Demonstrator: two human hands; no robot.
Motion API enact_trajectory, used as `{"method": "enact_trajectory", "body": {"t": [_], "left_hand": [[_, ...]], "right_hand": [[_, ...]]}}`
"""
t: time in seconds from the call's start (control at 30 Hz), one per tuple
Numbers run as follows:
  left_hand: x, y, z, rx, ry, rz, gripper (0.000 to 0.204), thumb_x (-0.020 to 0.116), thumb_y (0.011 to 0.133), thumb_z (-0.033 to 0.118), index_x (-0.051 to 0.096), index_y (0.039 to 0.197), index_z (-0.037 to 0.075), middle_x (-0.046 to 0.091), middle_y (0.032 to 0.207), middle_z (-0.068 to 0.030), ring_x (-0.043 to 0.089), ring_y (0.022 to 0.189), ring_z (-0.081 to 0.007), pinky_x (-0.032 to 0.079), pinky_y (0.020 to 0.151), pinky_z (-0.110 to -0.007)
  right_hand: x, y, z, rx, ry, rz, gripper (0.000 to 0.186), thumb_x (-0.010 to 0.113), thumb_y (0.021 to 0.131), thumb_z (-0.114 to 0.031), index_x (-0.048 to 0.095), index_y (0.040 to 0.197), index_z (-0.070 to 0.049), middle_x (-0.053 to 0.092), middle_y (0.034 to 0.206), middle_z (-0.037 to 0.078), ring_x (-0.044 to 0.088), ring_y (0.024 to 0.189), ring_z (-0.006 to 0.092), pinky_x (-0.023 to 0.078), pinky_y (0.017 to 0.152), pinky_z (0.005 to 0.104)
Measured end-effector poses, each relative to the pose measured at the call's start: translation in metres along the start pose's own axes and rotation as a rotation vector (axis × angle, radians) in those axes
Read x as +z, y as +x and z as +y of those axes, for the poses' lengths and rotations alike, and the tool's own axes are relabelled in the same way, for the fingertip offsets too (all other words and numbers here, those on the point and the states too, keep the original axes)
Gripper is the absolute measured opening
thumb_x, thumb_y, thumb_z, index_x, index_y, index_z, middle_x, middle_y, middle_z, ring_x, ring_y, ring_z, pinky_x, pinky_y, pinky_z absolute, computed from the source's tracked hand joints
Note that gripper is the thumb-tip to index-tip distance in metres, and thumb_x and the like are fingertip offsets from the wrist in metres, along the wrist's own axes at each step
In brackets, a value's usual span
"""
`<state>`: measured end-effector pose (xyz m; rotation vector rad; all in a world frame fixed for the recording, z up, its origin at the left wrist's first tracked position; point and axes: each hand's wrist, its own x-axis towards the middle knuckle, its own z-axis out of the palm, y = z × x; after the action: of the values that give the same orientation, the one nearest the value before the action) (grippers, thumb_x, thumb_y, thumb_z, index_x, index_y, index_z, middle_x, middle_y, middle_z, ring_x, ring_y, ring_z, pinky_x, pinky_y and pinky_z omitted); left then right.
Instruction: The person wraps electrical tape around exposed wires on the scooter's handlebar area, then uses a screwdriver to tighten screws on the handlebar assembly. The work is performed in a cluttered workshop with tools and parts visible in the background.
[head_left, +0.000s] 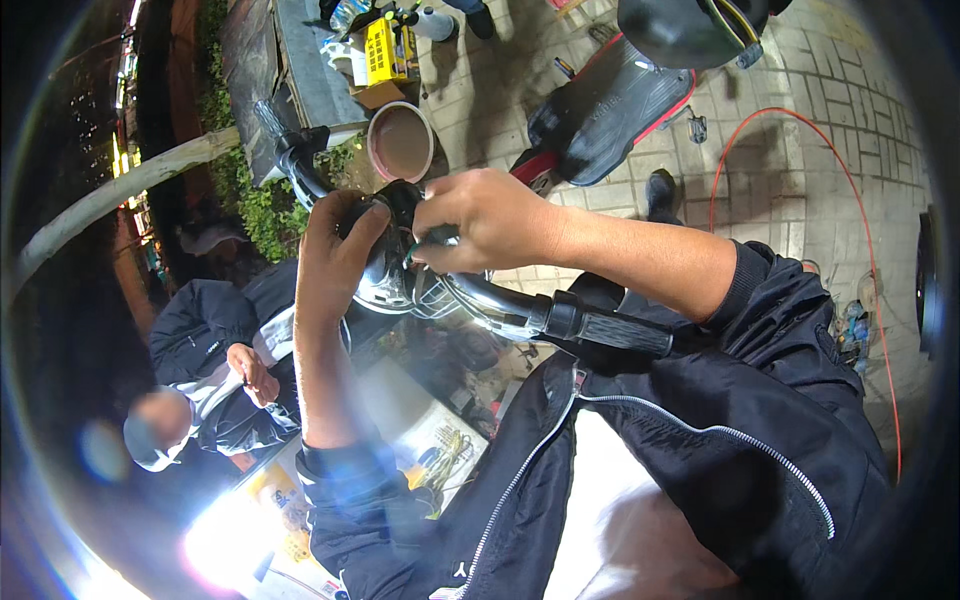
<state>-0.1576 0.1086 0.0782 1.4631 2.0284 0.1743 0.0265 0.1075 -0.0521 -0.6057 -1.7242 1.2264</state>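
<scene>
A handlebar point(500, 300) with black rubber grips runs slantwise in front of me, its near right grip point(620, 332) close to my jacket. At its middle is a dark, rounded part point(402, 205). My left hand point(335, 250) is closed on that part from the left, thumb pressed along its edge. From the right my right hand point(490, 215) meets it, fingers curled in a pinch around a small dark piece with a green bit point(440, 237); the fingers hide most of it. Below the hands sits a shiny, rounded housing point(385, 285).
A bucket point(429, 125) of murky water stands beyond the hands, near a yellow box point(390, 55). A black footboard with red edging point(600, 115) lies farther right. An orange hose point(868, 215) loops over the paving. Another person point(205, 320) is at the left, near a glaring lamp point(230, 540).
</scene>
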Motion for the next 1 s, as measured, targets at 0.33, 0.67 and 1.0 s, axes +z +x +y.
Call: {"method": "enact_trajectory", "body": {"t": [0.33, 0.67, 1.0], "left_hand": [[0.002, -0.004, 0.003, -0.084, -0.204, -0.01, 0.039, 0.07, 0.087, 0.021, 0.06, 0.116, -0.004, 0.065, 0.099, -0.0093, 0.059, 0.091, -0.0147, 0.047, 0.082, -0.027], [0.0, -0.001, -0.004, -0.059, -0.245, -0.03, 0.039, 0.07, 0.089, 0.019, 0.06, 0.118, -0.005, 0.065, 0.1, -0.0089, 0.059, 0.089, -0.0135, 0.048, 0.08, -0.027], [0.0, 0.001, -0.005, -0.053, -0.345, -0.028, 0.039, 0.067, 0.09, 0.018, 0.06, 0.12, -0.006, 0.067, 0.104, -0.0114, 0.063, 0.089, -0.0147, 0.05, 0.081, -0.026]], "right_hand": [[-0.005, 0.002, -0.007, -0.088, -0.078, -0.33, 0.023, 0.072, 0.082, -0.034, 0.068, 0.091, -0.013, 0.06, 0.084, 0.012, 0.065, 0.072, 0.035, 0.051, 0.061, 0.0457], [0.0, 0.009, -0.018, 0.237, -0.107, -0.092, 0.028, 0.071, 0.078, -0.033, 0.069, 0.081, -0.005, 0.066, 0.076, 0.017, 0.066, 0.078, 0.0378, 0.052, 0.071, 0.0472], [0.02, 0.01, -0.031, 0.428, -0.088, -0.213, 0.029, 0.072, 0.081, -0.027, 0.067, 0.098, -0.004, 0.069, 0.087, 0.021, 0.068, 0.088, 0.0398, 0.055, 0.078, 0.0487]]}}
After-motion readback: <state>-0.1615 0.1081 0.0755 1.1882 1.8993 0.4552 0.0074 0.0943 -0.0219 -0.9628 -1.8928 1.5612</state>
